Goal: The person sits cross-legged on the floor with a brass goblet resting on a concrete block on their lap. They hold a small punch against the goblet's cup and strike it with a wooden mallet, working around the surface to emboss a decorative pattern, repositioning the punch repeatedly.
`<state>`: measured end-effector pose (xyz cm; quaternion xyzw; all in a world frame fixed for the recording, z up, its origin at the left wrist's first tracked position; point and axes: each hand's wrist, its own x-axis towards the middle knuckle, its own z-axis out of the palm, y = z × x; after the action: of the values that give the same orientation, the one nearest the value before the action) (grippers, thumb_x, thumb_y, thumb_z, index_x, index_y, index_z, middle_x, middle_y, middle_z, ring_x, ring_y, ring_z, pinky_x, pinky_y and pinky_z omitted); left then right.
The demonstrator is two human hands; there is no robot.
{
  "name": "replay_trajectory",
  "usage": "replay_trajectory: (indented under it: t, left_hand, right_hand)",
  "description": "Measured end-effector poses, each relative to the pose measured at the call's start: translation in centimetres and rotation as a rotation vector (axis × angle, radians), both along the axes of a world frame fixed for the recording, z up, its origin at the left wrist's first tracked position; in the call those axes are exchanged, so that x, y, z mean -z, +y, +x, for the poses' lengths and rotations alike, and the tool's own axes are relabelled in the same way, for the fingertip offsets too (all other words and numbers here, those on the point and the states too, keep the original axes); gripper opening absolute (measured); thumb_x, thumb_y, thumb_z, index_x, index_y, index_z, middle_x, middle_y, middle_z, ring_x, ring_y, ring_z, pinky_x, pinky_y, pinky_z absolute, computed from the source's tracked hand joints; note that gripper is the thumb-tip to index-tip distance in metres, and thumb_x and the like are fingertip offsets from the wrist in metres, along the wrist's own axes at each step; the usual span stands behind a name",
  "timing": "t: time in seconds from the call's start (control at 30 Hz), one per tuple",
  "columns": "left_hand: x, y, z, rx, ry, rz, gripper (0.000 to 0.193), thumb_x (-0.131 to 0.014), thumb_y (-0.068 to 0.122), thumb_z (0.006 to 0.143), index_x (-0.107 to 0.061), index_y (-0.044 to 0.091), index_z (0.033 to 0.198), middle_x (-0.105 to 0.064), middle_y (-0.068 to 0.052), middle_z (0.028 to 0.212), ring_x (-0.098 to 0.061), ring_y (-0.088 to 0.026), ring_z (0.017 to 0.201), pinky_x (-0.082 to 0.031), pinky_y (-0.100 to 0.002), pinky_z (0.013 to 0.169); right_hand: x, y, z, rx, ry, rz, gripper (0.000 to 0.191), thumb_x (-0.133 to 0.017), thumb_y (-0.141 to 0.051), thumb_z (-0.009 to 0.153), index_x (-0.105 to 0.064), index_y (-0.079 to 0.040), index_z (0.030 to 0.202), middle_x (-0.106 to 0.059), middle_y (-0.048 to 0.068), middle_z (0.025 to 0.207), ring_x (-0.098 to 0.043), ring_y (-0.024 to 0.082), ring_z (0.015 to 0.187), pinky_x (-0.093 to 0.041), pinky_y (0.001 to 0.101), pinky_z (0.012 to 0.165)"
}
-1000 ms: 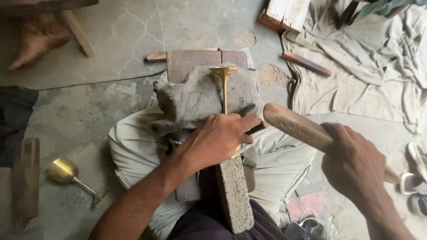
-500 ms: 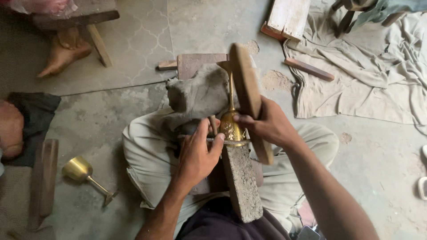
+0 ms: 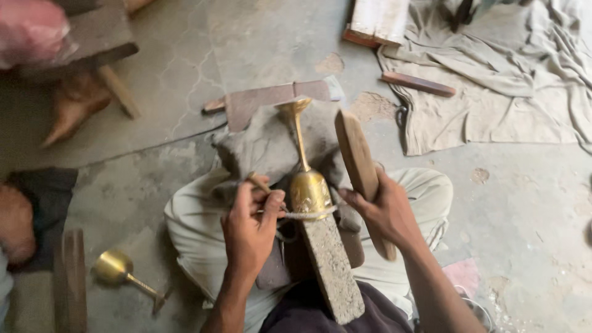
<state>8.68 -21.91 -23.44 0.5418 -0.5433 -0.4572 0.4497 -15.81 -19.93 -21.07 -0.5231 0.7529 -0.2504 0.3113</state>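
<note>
A brass goblet point(image 3: 306, 179) sits mouth-down over the end of a rough stone-grey bar point(image 3: 333, 268) that slopes up from my lap, its stem and foot pointing away from me. My left hand point(image 3: 250, 228) pinches the goblet's rim on the left side, with a thin stick between its fingers. My right hand point(image 3: 385, 213) grips a flat wooden mallet point(image 3: 357, 160) held upright just right of the goblet, close to it. A grey cloth point(image 3: 262, 148) lies under the goblet on my knees.
A second brass goblet point(image 3: 120, 274) lies on the concrete floor at lower left beside a wooden piece point(image 3: 69, 280). A reddish metal plate point(image 3: 271, 98) lies ahead. A beige sheet point(image 3: 493, 80) with a wood stick point(image 3: 418, 84) covers the right. Another person's foot point(image 3: 74, 108) is at upper left.
My right hand swung the wooden mallet in from the right and stood it up beside the goblet. My left hand shifted from covering the goblet to pinching its rim.
</note>
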Motion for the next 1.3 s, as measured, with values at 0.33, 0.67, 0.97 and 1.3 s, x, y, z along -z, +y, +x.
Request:
replay_trajectory:
  t: [0.33, 0.67, 0.97, 1.3]
  left_hand:
    - [1.7, -1.8, -3.8, 0.099, 0.341, -0.048, 0.03, -0.071, 0.012, 0.099, -0.052, -0.002, 0.119, -0.074, -0.01, 0.097, -0.073, -0.012, 0.082, -0.063, -0.025, 0.075]
    - [3.3, -1.8, -2.4, 0.102, 0.033, -0.287, 0.022, -0.074, 0.015, 0.098, -0.059, 0.002, 0.107, -0.071, -0.004, 0.089, -0.07, -0.01, 0.07, -0.058, -0.021, 0.058]
    - [5.8, -0.6, -3.0, 0.035, 0.032, -0.413, 0.028, -0.075, 0.015, 0.097, -0.06, -0.003, 0.113, -0.074, -0.01, 0.097, -0.074, -0.014, 0.079, -0.06, -0.026, 0.062]
    - [2.1, -3.8, -2.0, 0.315, -0.171, -0.32, 0.033, -0.074, 0.026, 0.095, -0.066, 0.002, 0.116, -0.074, -0.01, 0.091, -0.076, -0.018, 0.069, -0.061, -0.028, 0.054]
  right_hand:
    - [5.9, 5.6, -5.7, 0.324, -0.163, 0.18, 0.073, -0.086, -0.023, 0.069, -0.056, -0.001, 0.132, -0.077, 0.018, 0.104, -0.075, 0.028, 0.092, -0.057, 0.0442, 0.084]
    - [-7.0, -2.5, -1.9, -0.214, 0.657, -0.328, 0.052, -0.073, -0.002, 0.081, -0.06, -0.006, 0.131, -0.072, 0.015, 0.105, -0.069, 0.029, 0.091, -0.057, 0.0422, 0.074]
    - [-15.8, -8.3, 3.1, -0.701, 0.783, -0.348, 0.046, -0.072, -0.005, 0.085, -0.061, -0.01, 0.13, -0.073, 0.012, 0.106, -0.071, 0.027, 0.091, -0.058, 0.0421, 0.082]
    - [-15.2, -7.6, -1.3, -0.677, 1.239, -0.182, 0.043, -0.066, -0.015, 0.085, -0.068, -0.021, 0.127, -0.076, 0.004, 0.105, -0.074, 0.024, 0.094, -0.06, 0.0448, 0.091]
